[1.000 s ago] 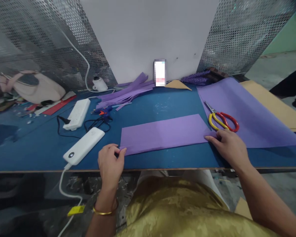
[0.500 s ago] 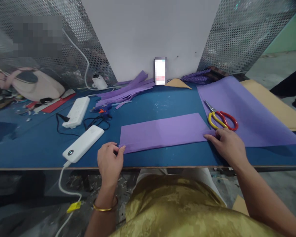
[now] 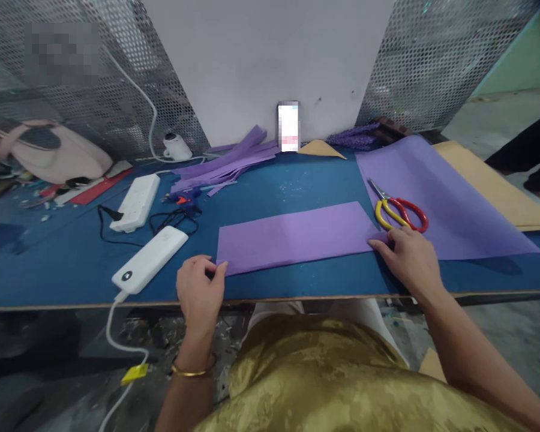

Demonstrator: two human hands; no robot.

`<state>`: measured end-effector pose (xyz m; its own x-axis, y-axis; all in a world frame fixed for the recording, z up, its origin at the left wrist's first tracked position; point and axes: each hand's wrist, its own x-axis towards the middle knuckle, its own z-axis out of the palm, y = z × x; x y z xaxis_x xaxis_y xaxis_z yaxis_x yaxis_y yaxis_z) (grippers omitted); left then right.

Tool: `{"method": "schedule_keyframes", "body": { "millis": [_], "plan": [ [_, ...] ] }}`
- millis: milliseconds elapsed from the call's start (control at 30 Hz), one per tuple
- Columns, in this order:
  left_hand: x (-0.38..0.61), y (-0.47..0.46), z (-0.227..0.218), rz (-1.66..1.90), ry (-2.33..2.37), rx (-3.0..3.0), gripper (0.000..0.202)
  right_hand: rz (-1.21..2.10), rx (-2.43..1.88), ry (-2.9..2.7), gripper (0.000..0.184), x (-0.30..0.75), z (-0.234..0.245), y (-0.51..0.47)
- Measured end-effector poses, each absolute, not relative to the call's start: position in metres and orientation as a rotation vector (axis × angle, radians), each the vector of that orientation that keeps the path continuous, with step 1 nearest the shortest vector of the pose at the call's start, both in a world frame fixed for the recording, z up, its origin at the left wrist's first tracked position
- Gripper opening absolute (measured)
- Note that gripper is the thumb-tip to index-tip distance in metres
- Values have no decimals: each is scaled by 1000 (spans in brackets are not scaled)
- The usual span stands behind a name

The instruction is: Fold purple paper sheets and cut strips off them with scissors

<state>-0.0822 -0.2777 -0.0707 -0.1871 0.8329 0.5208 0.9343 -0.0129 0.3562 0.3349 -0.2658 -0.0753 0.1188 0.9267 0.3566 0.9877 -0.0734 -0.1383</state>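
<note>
A folded purple paper sheet [image 3: 297, 237] lies flat on the blue table [image 3: 274, 186] in front of me. My left hand [image 3: 200, 291] pinches its near left corner between thumb and fingers. At the sheet's right end, my right hand [image 3: 409, 258] presses its fingertips down on the near right corner. Red and yellow scissors [image 3: 398, 210] rest just beyond my right hand, on a large purple sheet [image 3: 436, 192].
A white power bank [image 3: 150, 258] with a cable lies left of my left hand, a white power strip [image 3: 135, 201] beyond it. Purple paper strips [image 3: 229, 162] and a phone [image 3: 288, 126] stand at the back wall. Brown paper [image 3: 499, 183] lies far right; a pink bag [image 3: 49, 153] far left.
Both hands keep their hold on the sheet's corners. The view has shifted slightly, so everything sits a little higher in the picture.
</note>
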Motion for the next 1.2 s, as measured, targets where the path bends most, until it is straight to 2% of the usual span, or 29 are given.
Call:
{"method": "schedule_keyframes", "body": {
  "millis": [133, 200, 333, 533, 667, 1000, 1200],
  "plan": [
    [-70, -282, -64, -901, -2053, -1810, 13, -423, -2126, -1882, 28, 327, -75, -269],
    [-69, -283, -60, -862, -1986, -1948, 6, -428, -2135, -1874, 25, 324, -74, -269],
    [-78, -285, -53, -778, -1823, -2310, 26, -325, -2142, -1845, 25, 324, -71, -266],
    [-61, -314, -49, -282, -1687, -2354, 46, -226, -2121, -1833, 29, 330, -71, -264],
    [-37, -330, -54, -165, -1676, -2286, 83, -228, -2075, -1826, 33, 332, -74, -264],
    [-17, -326, -75, -353, -1681, -2308, 100, -234, -2062, -1832, 29, 332, -76, -264],
    [-4, -324, -67, -223, -1681, -2293, 100, -247, -2045, -1828, 30, 333, -79, -264]
  ]
}}
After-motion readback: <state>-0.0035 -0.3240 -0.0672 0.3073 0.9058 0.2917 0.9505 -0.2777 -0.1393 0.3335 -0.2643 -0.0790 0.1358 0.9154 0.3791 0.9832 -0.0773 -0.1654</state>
